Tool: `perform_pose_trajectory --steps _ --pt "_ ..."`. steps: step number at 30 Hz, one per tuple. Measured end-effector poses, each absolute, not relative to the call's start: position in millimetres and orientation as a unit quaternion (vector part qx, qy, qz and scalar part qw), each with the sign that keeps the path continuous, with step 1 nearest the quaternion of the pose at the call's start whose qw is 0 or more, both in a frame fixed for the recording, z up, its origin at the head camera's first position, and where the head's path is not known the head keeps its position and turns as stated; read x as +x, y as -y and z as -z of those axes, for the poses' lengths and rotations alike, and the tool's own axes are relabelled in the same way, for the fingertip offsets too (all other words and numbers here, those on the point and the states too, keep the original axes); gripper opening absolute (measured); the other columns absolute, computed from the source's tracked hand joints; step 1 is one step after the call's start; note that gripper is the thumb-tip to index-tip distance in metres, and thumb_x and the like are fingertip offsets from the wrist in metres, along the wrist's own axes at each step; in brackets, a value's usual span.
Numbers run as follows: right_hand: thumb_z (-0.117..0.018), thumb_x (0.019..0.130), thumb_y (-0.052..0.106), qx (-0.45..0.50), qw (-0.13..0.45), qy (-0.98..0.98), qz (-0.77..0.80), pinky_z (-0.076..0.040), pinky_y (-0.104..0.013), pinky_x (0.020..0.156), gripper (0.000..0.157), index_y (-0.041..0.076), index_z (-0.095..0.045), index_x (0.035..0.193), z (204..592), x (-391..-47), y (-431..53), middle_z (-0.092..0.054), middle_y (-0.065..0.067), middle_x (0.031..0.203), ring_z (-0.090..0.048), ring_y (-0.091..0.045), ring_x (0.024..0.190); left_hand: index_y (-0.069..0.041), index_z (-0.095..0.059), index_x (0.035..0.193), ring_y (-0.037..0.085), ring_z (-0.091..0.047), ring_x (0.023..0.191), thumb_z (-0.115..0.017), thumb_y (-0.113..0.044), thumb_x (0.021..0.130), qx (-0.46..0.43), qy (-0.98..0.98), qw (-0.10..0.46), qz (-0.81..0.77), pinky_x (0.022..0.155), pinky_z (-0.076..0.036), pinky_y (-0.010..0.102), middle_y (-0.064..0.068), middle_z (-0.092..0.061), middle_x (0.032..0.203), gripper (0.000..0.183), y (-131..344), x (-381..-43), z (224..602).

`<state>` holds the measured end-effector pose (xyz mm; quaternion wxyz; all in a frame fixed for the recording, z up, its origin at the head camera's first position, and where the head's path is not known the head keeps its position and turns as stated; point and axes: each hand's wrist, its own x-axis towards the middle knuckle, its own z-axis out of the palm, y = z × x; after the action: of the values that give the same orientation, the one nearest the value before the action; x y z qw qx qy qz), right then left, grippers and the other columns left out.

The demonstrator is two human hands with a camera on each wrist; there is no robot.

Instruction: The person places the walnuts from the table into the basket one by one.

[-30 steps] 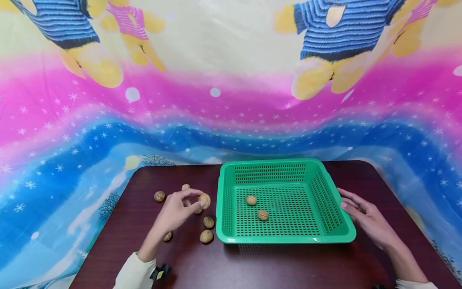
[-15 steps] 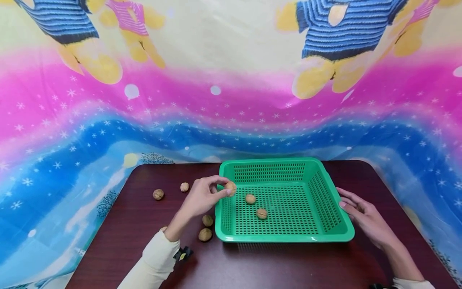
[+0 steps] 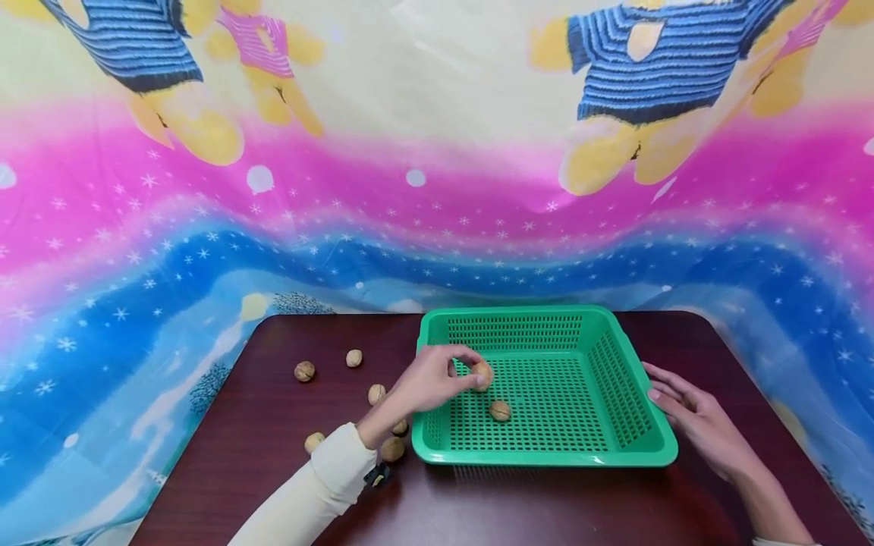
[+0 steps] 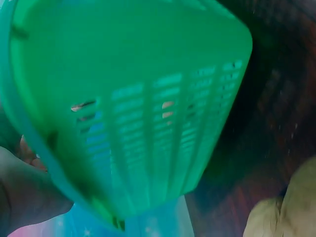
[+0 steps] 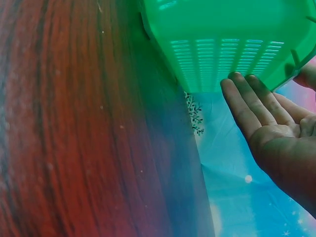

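Observation:
A green slotted plastic basket [image 3: 546, 458] stands on the dark table. Over its left part, inside the rim, my left hand [image 3: 437, 377] pinches a walnut [image 3: 483, 374] between thumb and fingers. One walnut on the basket floor [image 3: 500, 410] shows just in front of it; another spot there is hidden by the hand. My right hand [image 3: 703, 421] is at the basket's right side. In the right wrist view its straight fingers [image 5: 256, 103] lie against the slotted outer wall, with the thumb at the rim. The left wrist view shows mostly the basket wall [image 4: 133, 64].
Several loose walnuts lie left of the basket, among them a far-left walnut [image 3: 304, 371], a pale walnut [image 3: 353, 358] and a near walnut [image 3: 392, 449] partly behind the left sleeve [image 3: 328, 478]. A printed cloth [image 3: 437, 227] hangs behind the table [image 3: 273, 417].
My left hand has carried its walnut rightward from the table's left side, across the basket's left rim, to above the basket floor. My right hand has stayed at the basket's side.

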<state>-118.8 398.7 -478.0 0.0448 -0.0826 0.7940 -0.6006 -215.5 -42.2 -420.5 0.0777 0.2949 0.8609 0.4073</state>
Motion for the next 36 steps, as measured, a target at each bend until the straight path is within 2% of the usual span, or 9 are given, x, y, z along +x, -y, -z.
perform_pose_trajectory --steps 4,10,20,25,30,32,36 --pt "-0.044 0.117 0.013 -0.088 0.047 -0.788 0.608 -0.064 -0.028 0.086 0.059 0.004 -0.022 0.171 478 -119 -399 -0.067 0.027 0.136 -0.073 0.000 0.116 -0.023 -0.081 0.120 0.004 -0.042 0.047 -0.078 -0.032 0.101 0.312 -0.858 0.090 -0.397 0.049 -0.036 0.022 -0.005 -0.079 0.111 0.021 30 -210 423" --pt "-0.044 0.117 0.013 -0.085 0.048 -0.787 0.609 -0.064 -0.029 0.085 0.059 0.003 -0.022 0.171 476 -119 -399 -0.066 0.028 0.136 -0.073 -0.001 0.116 -0.019 -0.080 0.119 0.000 -0.054 0.057 -0.078 -0.026 0.101 0.339 -0.854 0.123 -0.374 0.057 -0.045 0.019 -0.005 -0.079 0.108 0.019 16 -201 429" --pt "-0.044 0.117 0.014 -0.085 0.051 -0.791 0.603 -0.064 -0.029 0.086 0.060 0.002 -0.021 0.171 478 -118 -398 -0.066 0.028 0.136 -0.074 -0.001 0.116 -0.024 -0.080 0.119 -0.002 -0.048 0.052 -0.078 -0.033 0.101 0.362 -0.861 0.125 -0.335 0.059 -0.043 0.017 -0.016 -0.077 0.102 0.020 9 -193 439" --pt "-0.044 0.117 0.014 -0.088 0.053 -0.788 0.607 -0.064 -0.028 0.087 0.059 0.003 -0.021 0.171 479 -118 -398 -0.067 0.027 0.136 -0.074 -0.002 0.116 -0.019 -0.080 0.123 -0.001 -0.045 0.053 -0.077 -0.031 0.102 0.357 -0.850 0.132 -0.364 0.058 -0.040 0.018 -0.010 -0.078 0.108 0.024 13 -193 439" --pt "-0.043 0.117 0.014 -0.088 0.054 -0.790 0.604 -0.064 -0.029 0.087 0.060 0.003 -0.020 0.171 479 -119 -398 -0.067 0.027 0.136 -0.074 -0.002 0.117 -0.018 -0.079 0.125 0.001 -0.046 0.055 -0.075 -0.030 0.103 0.338 -0.847 0.113 -0.395 0.059 -0.041 0.020 0.000 -0.077 0.092 0.026 27 -198 433" --pt "-0.044 0.117 0.014 -0.086 0.053 -0.791 0.603 -0.064 -0.029 0.086 0.060 0.002 -0.021 0.171 479 -119 -398 -0.067 0.027 0.136 -0.074 -0.002 0.116 -0.019 -0.079 0.126 0.002 -0.047 0.055 -0.074 -0.032 0.104 0.332 -0.848 0.097 -0.401 0.059 -0.042 0.021 0.001 -0.078 0.094 0.026 34 -200 429" --pt "-0.044 0.117 0.015 -0.082 0.050 -0.794 0.600 -0.064 -0.028 0.086 0.060 0.003 -0.021 0.171 477 -119 -399 -0.066 0.029 0.136 -0.073 0.000 0.116 -0.021 -0.079 0.127 0.003 -0.054 0.060 -0.073 -0.035 0.104 0.309 -0.855 0.068 -0.411 0.060 -0.045 0.023 -0.005 -0.079 0.114 0.027 52 -203 422"
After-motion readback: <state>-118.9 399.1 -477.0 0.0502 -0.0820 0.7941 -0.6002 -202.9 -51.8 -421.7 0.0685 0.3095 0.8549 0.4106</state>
